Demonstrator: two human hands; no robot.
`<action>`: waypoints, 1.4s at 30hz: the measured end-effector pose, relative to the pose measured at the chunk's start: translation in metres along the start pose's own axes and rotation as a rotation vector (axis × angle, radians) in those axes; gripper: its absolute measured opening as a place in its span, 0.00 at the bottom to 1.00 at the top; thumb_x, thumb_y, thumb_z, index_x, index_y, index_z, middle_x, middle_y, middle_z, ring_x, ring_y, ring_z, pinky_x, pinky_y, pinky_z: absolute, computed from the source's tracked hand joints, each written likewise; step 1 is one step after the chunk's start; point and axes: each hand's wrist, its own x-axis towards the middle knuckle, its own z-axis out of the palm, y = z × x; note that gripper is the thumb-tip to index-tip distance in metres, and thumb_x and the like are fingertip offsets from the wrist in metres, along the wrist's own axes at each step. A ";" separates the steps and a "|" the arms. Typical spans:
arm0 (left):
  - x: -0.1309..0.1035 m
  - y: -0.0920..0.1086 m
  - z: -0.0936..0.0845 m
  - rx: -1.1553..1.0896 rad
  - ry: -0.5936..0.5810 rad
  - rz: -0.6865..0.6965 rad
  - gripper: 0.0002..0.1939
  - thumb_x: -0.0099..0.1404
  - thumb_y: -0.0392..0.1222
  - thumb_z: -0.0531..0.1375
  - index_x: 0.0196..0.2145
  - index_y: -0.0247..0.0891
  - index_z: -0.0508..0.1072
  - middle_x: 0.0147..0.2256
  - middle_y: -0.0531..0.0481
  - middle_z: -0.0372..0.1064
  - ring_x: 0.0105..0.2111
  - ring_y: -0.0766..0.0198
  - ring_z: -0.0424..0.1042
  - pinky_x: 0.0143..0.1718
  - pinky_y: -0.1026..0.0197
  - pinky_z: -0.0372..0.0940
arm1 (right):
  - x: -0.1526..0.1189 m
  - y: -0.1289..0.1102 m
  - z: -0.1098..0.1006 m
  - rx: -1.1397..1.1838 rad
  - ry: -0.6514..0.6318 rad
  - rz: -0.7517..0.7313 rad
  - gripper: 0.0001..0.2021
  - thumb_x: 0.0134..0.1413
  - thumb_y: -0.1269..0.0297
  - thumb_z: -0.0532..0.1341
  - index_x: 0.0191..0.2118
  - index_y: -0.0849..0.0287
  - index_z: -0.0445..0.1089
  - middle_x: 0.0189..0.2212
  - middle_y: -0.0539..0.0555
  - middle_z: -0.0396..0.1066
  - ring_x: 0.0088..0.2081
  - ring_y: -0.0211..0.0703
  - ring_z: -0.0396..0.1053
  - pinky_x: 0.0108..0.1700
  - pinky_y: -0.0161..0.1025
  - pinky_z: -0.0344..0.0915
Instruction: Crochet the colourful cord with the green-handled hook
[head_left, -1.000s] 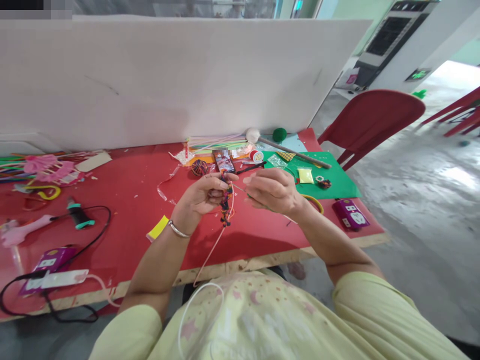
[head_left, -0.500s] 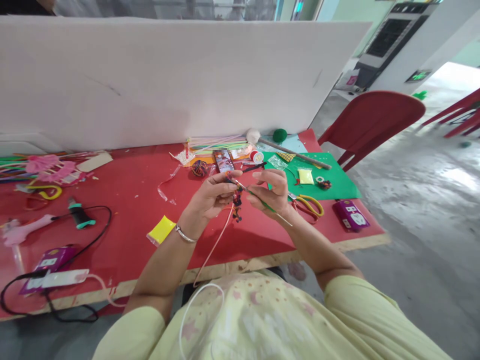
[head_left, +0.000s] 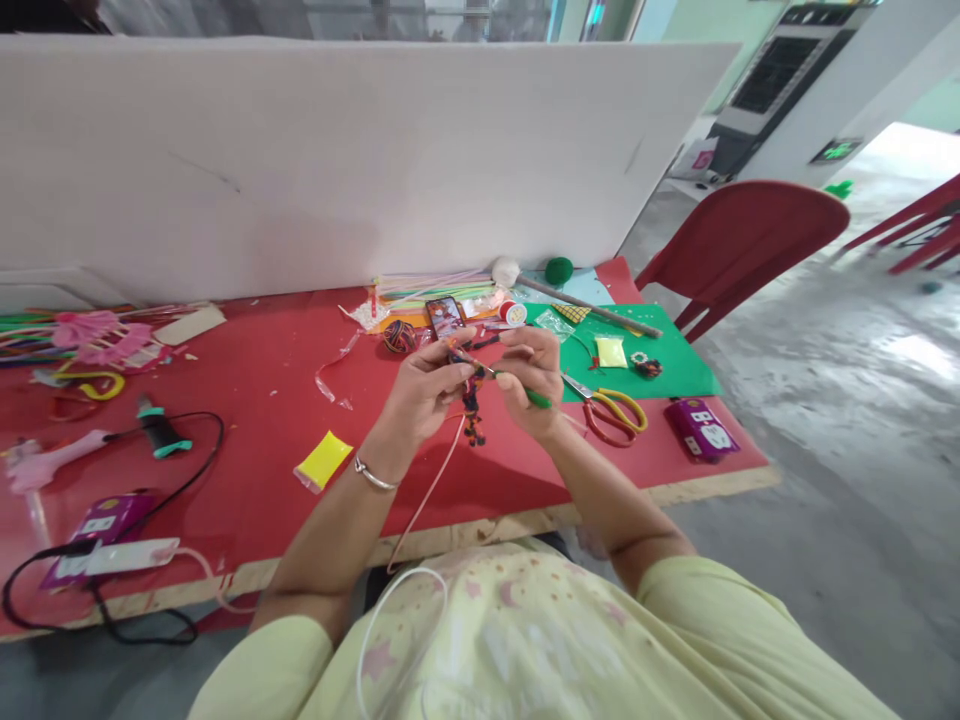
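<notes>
In my left hand (head_left: 426, 388), thumb and fingers pinch a small dark multicoloured crochet piece (head_left: 472, 410), whose lower end dangles below the fingertips. My right hand (head_left: 531, 375) is closed round a crochet hook with a green handle (head_left: 538, 399). The thin metal shaft points left and meets the work at my left fingertips; its very tip is hidden there. A ball of multicoloured yarn (head_left: 399, 338) lies just beyond my left hand. Scissors with red and yellow handles (head_left: 616, 414) rest to the right of my right wrist.
On the red table (head_left: 255, 400) lie a phone (head_left: 445, 317), a thread spool (head_left: 514, 314), a yellow packet (head_left: 323, 461) and a purple box (head_left: 702, 430). A glue gun (head_left: 56, 460) and cables lie left. A white panel (head_left: 337, 160) stands behind; a red chair (head_left: 750, 250) is at right.
My right hand has shifted slightly left and turned, so the hook's green handle now sits inside the palm. The scissors show more fully. My left hand still pinches the crochet piece.
</notes>
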 end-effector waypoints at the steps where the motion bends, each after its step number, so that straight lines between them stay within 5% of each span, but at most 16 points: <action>1: 0.000 -0.001 0.000 0.040 0.009 0.021 0.24 0.45 0.32 0.75 0.43 0.39 0.85 0.22 0.56 0.69 0.18 0.77 0.53 0.18 0.69 0.48 | 0.003 -0.002 -0.002 0.012 -0.042 0.023 0.19 0.69 0.50 0.58 0.33 0.54 0.80 0.49 0.57 0.69 0.49 0.48 0.72 0.41 0.46 0.78; 6: 0.001 -0.011 0.013 0.114 0.198 0.273 0.19 0.50 0.32 0.73 0.42 0.43 0.85 0.29 0.56 0.73 0.24 0.74 0.64 0.25 0.69 0.60 | 0.001 -0.006 0.006 -0.214 -0.004 -0.040 0.11 0.65 0.53 0.63 0.38 0.52 0.79 0.51 0.59 0.70 0.55 0.56 0.69 0.49 0.52 0.77; 11: 0.001 -0.001 0.009 -0.076 0.009 -0.029 0.18 0.48 0.32 0.73 0.40 0.37 0.84 0.23 0.56 0.66 0.18 0.78 0.54 0.19 0.72 0.51 | -0.003 0.005 0.013 -0.285 0.195 -0.275 0.17 0.68 0.46 0.58 0.41 0.51 0.78 0.47 0.59 0.68 0.49 0.53 0.71 0.50 0.55 0.76; 16: 0.001 0.018 -0.010 -0.034 -0.118 -0.248 0.21 0.47 0.30 0.73 0.42 0.31 0.84 0.19 0.60 0.58 0.17 0.79 0.48 0.17 0.73 0.46 | 0.001 0.021 -0.008 -0.229 0.000 -0.360 0.24 0.65 0.37 0.57 0.37 0.50 0.80 0.46 0.58 0.67 0.49 0.53 0.70 0.50 0.55 0.76; 25: 0.005 0.013 -0.012 0.024 -0.087 -0.210 0.20 0.47 0.30 0.72 0.41 0.31 0.85 0.20 0.58 0.62 0.17 0.80 0.50 0.18 0.72 0.45 | 0.002 0.022 -0.033 -0.281 -0.178 -0.304 0.16 0.59 0.41 0.66 0.39 0.47 0.80 0.48 0.57 0.70 0.53 0.56 0.70 0.51 0.55 0.76; 32: 0.006 0.014 -0.008 0.138 -0.030 -0.140 0.18 0.45 0.33 0.72 0.38 0.33 0.86 0.20 0.55 0.67 0.16 0.78 0.52 0.18 0.69 0.44 | 0.017 0.014 -0.046 -0.277 -0.228 -0.434 0.08 0.59 0.52 0.70 0.40 0.47 0.79 0.51 0.55 0.73 0.55 0.55 0.71 0.55 0.55 0.74; 39: 0.011 0.018 -0.014 0.174 -0.108 -0.206 0.14 0.43 0.32 0.70 0.31 0.32 0.85 0.16 0.54 0.65 0.14 0.78 0.51 0.17 0.69 0.46 | 0.031 0.004 -0.058 -0.093 -0.406 -0.275 0.10 0.65 0.52 0.65 0.39 0.50 0.81 0.56 0.57 0.70 0.59 0.54 0.67 0.51 0.52 0.78; 42: 0.012 0.016 -0.016 0.164 -0.149 -0.253 0.13 0.42 0.32 0.70 0.30 0.31 0.85 0.17 0.52 0.68 0.15 0.78 0.52 0.17 0.69 0.47 | 0.034 0.002 -0.061 0.106 -0.488 -0.093 0.13 0.67 0.53 0.62 0.37 0.53 0.81 0.58 0.58 0.68 0.61 0.52 0.65 0.53 0.49 0.77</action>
